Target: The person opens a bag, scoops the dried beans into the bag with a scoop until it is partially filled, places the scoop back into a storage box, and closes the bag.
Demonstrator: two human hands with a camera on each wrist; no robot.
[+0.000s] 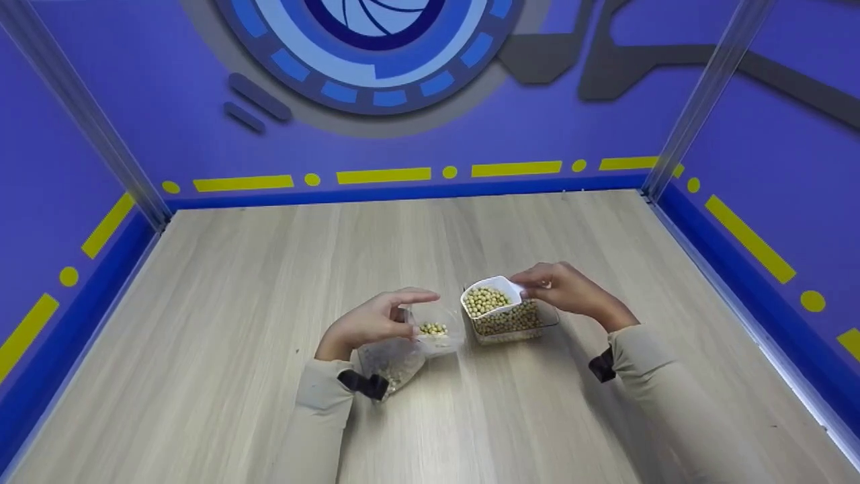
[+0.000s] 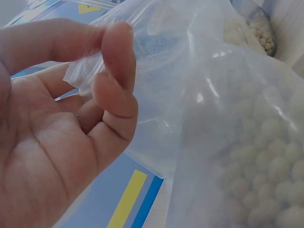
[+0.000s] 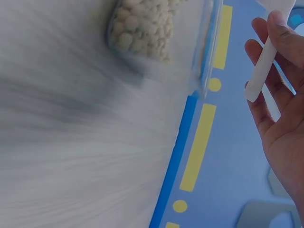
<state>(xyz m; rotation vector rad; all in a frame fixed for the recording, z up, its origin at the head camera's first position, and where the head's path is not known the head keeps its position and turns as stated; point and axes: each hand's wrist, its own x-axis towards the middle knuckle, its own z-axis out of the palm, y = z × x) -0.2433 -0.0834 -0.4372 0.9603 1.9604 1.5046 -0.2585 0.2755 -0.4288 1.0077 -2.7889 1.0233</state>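
Note:
My left hand (image 1: 366, 324) pinches the edge of a clear plastic bag (image 1: 396, 366) and holds its mouth spread. Yellowish beans like soybeans show inside the bag, blurred through the plastic (image 2: 266, 156) in the left wrist view. With thumb and fingers, my right hand (image 1: 568, 290) grips the handle (image 3: 261, 71) of a white scoop (image 1: 510, 289). A heap of the beans fills the scoop, which is held over a clear rectangular container (image 1: 549, 318). More beans lie in that container, to the right of the bag.
A pale wood-grain table (image 1: 255, 282) carries the bag and container. Blue panels (image 1: 376, 151) with yellow markings rise along its back and sides, with metal posts (image 1: 699, 94) at the corners.

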